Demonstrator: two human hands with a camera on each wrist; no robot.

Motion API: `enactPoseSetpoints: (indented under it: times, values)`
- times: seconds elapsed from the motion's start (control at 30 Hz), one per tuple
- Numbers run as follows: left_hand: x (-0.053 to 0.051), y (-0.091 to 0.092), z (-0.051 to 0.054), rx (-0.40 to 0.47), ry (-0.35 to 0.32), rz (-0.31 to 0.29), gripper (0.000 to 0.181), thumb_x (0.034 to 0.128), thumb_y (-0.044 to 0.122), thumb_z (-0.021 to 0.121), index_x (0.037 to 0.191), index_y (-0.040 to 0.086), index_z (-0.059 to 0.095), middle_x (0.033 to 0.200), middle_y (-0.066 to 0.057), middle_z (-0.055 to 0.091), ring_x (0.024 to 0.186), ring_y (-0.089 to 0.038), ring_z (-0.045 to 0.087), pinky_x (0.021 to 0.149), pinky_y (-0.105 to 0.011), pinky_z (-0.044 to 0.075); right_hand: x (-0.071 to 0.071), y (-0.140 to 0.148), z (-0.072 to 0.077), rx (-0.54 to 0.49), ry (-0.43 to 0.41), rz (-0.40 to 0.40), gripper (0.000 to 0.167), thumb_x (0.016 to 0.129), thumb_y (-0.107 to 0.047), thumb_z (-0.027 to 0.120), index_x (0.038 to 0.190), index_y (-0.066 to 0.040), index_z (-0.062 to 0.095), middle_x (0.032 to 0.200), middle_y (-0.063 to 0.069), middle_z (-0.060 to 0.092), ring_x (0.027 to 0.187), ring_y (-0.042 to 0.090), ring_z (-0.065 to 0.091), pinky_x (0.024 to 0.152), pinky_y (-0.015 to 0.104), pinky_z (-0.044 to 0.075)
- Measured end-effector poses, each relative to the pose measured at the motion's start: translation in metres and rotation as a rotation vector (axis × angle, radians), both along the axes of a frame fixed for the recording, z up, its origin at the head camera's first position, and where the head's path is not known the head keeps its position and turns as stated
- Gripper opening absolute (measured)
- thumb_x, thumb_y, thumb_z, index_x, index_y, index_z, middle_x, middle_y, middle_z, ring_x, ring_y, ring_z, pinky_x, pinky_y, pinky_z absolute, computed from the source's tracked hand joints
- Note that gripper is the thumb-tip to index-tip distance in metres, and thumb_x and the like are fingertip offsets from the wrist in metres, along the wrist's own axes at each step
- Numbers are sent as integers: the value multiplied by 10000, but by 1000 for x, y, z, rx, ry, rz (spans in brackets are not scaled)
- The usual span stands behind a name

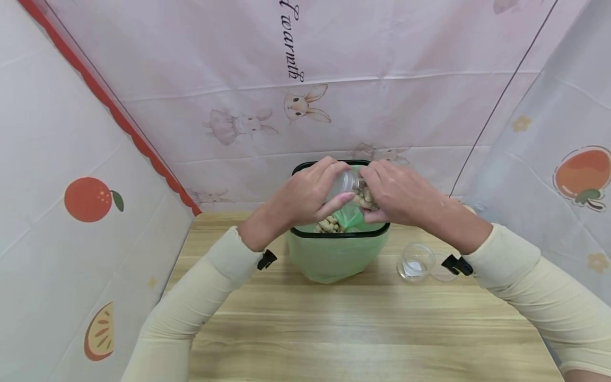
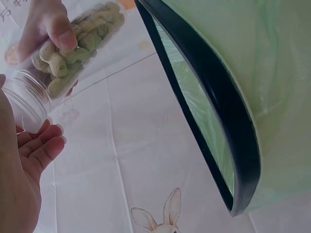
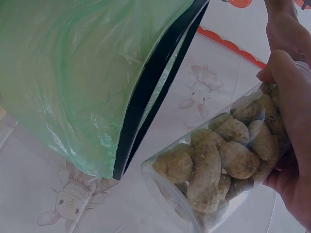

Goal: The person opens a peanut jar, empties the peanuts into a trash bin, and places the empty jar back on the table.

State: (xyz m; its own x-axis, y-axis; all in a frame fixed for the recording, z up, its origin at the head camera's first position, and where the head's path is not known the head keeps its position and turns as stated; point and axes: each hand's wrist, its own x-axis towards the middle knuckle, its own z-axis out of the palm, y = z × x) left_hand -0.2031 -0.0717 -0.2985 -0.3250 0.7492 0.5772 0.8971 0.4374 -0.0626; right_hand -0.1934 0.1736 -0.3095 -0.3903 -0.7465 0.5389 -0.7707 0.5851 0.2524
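A clear jar of peanuts (image 3: 209, 160) lies tilted between my hands, above a bin (image 1: 341, 234) with a black rim and a green plastic bag (image 1: 334, 260) lining it. Around the jar's body curl the fingers of my right hand (image 1: 401, 191). My left hand (image 1: 307, 193) holds the translucent lid (image 2: 28, 116) at the jar's neck, thumb and fingers on either side. Screw threads show beside the lid; whether it is still fastened I cannot tell. Inside the bin, loose peanuts (image 1: 328, 225) rest on the bag.
On the wooden table (image 1: 334, 329), right of the bin, stands an open clear jar (image 1: 415, 261). A clear round lid (image 1: 444, 269) lies beside it, partly behind my right wrist. Printed cloth walls (image 1: 238, 175) enclose the table's back and sides.
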Motion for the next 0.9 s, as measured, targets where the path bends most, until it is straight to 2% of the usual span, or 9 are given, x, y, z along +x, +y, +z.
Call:
enactPoseSetpoints:
  times: [0.3,0.47,0.73,0.9]
  values:
    - [4,-2,5,-4,-79,9,486,1026,305,598,1373,-32,550,1223,-160,614,889,-198,592,768,-314,538,0,0,1,4,-13,-4,555,738,-294,764,1090,85,563,834,125,565,680,230,505,517,313,459]
    - [5,-3,9,5,-91,12,468,1033,285,601,1388,-13,535,1251,-169,588,946,-222,586,797,-328,531,-1,2,0,4,-21,0,560,745,-297,772,1092,89,561,836,129,567,683,238,511,524,324,468]
    - [2,-10,9,11,-76,6,528,1113,398,389,1423,-17,495,1231,-191,555,972,-253,535,847,-363,486,-2,5,0,5,-68,-20,575,752,-313,795,1090,84,553,859,135,581,720,251,540,587,356,516]
    - [0,-17,7,6,-86,34,440,1065,283,543,1401,2,507,1200,-184,553,946,-251,516,832,-363,473,-3,10,-1,4,-72,-25,573,754,-308,792,1089,90,550,866,146,587,738,281,563,634,400,538]
